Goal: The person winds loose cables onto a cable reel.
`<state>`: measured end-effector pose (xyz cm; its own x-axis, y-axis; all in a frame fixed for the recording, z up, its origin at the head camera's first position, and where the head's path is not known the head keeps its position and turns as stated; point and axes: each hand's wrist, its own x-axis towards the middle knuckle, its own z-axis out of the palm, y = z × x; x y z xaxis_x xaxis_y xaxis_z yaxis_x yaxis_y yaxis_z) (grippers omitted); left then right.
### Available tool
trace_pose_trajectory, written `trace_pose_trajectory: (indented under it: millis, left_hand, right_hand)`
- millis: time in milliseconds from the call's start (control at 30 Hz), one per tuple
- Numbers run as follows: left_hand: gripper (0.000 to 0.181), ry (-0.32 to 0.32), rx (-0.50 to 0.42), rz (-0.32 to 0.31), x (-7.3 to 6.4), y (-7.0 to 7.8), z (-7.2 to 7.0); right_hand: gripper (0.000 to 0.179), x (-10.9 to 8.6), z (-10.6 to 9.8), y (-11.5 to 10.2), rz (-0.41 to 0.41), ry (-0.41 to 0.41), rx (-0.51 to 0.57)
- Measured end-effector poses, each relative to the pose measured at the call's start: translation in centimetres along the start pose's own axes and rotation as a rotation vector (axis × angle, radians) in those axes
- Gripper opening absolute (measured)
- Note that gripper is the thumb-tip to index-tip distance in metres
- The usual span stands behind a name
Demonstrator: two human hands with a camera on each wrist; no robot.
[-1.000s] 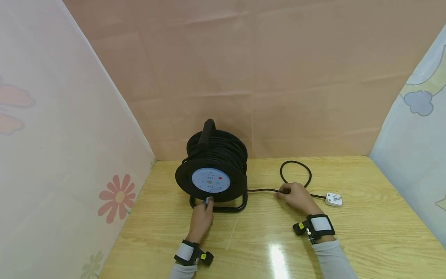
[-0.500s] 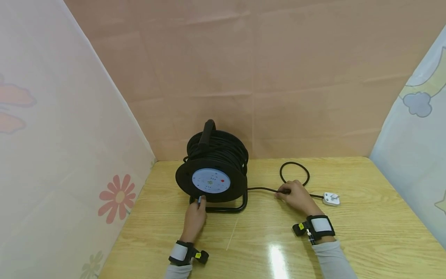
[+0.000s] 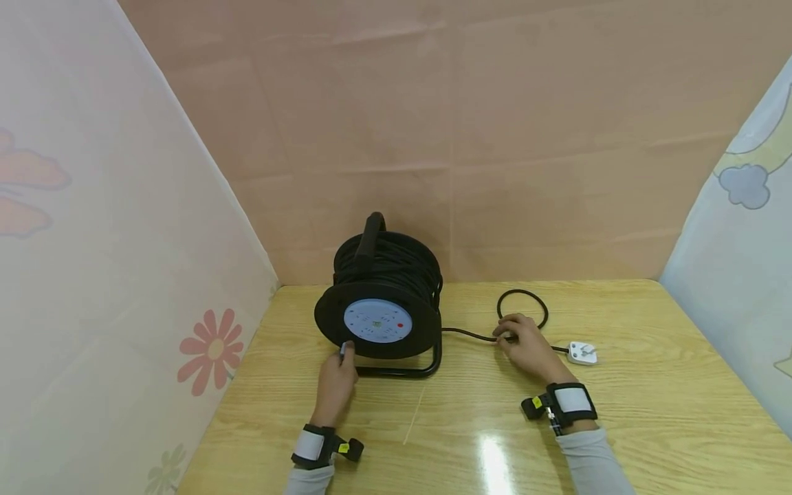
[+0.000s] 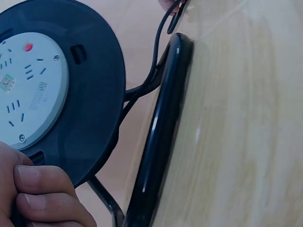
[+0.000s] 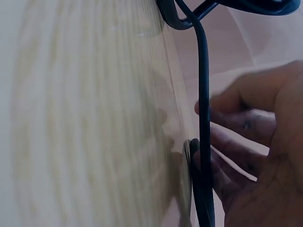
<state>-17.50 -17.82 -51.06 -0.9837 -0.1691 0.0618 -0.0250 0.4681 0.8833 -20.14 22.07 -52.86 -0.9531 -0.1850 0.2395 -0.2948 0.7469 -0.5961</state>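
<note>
A black cable reel (image 3: pixel 396 275) stands on the table, wound with black cable, its round white socket panel (image 3: pixel 377 321) facing me. At the lower left of the reel's front disc, my left hand (image 3: pixel 336 388) grips the small winding knob (image 3: pixel 343 350), mostly covered by the fingers. My right hand (image 3: pixel 529 350) is to the right of the reel, fingers loosely curled about the loose cable (image 3: pixel 464 333). In the right wrist view the cable (image 5: pixel 203 94) runs past the fingertips toward the reel. Beyond that hand the cable makes a loop (image 3: pixel 522 291) and ends in a white plug (image 3: pixel 582 353).
The reel's black tube stand (image 3: pixel 402 372) rests on the wooden table (image 3: pixel 452 426). A brown paper backdrop (image 3: pixel 526 151) rises behind the table's back edge. Patterned sheets flank it at left (image 3: pixel 124 206) and right (image 3: pixel 742 275).
My left hand has moved left and slightly up with the knob, turning the reel disc clockwise. The plug has shifted left and the loop is slightly smaller. My right hand stays nearly in place.
</note>
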Motion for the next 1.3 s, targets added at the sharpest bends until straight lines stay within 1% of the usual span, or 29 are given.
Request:
trace_pose_trajectory:
  millis: [133, 300, 400, 533, 667, 800, 967, 1067, 1200, 1300]
  left_hand:
    - [0.058, 0.009, -0.019, -0.004, -0.1, 0.3, -0.4]
    - [0.059, 0.021, -0.019, 0.002, 0.0, 0.5, -0.8]
    - [0.058, 0.018, -0.024, 0.0, 0.1, 0.5, -1.1]
    - [0.056, 0.018, -0.034, 0.001, 0.2, 0.7, -1.4]
    - [0.055, 0.024, -0.041, 0.018, 0.3, 0.9, -1.7]
    - [0.058, 0.029, -0.041, 0.029, 0.6, 0.8, -1.7]
    - [0.06, 0.026, -0.051, 0.03, 0.8, 0.8, -1.8]
    - [0.059, 0.028, -0.059, 0.037, 0.7, 1.0, -1.9]
    - [0.059, 0.039, -0.052, 0.042, 0.7, 1.1, -1.9]
    - [0.06, 0.04, -0.043, 0.042, 0.7, 0.9, -1.9]
  right_hand:
    - [0.014, 0.1, -0.1, 0.1, 0.001, 0.027, -0.006]
    - [0.013, 0.2, -0.3, 0.1, -0.026, 0.05, -0.075]
    - [0.012, 0.2, -0.3, 0.0, -0.026, 0.057, -0.107]
    - [0.015, 0.3, -0.1, 0.0, -0.031, 0.073, -0.141]
    - [0.019, 0.4, 0.2, 0.0, -0.034, 0.084, -0.164]
    - [0.019, 0.5, 0.3, 0.0, -0.014, 0.086, -0.146]
    - [0.018, 0.6, 0.1, -0.1, 0.052, 0.096, -0.084]
    - [0.02, 0.7, -0.1, -0.1, 0.081, 0.091, -0.061]
    - [0.026, 0.6, -0.3, 0.1, 0.092, 0.08, -0.074]
    - [0.023, 0.5, -0.3, 0.2, 0.092, 0.087, -0.101]
